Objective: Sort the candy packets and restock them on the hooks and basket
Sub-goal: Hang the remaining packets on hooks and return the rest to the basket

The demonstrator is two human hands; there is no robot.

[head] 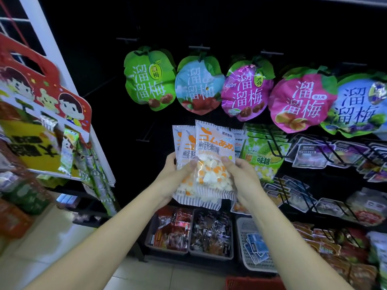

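Candy packets (213, 160) against black display wall (94, 80)

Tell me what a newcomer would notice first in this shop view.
In the centre, the left hand and right hand hold a fanned stack of white plastic packets of orange-and-white gummy candy. Above hangs a row of round, leaf-topped foil bags in green, blue and pink on hooks.

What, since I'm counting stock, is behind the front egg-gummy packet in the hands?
At least two matching packets fan out leftward behind the front packet, gripped by the left hand and right hand. It covers most of them, so the full count is hidden.
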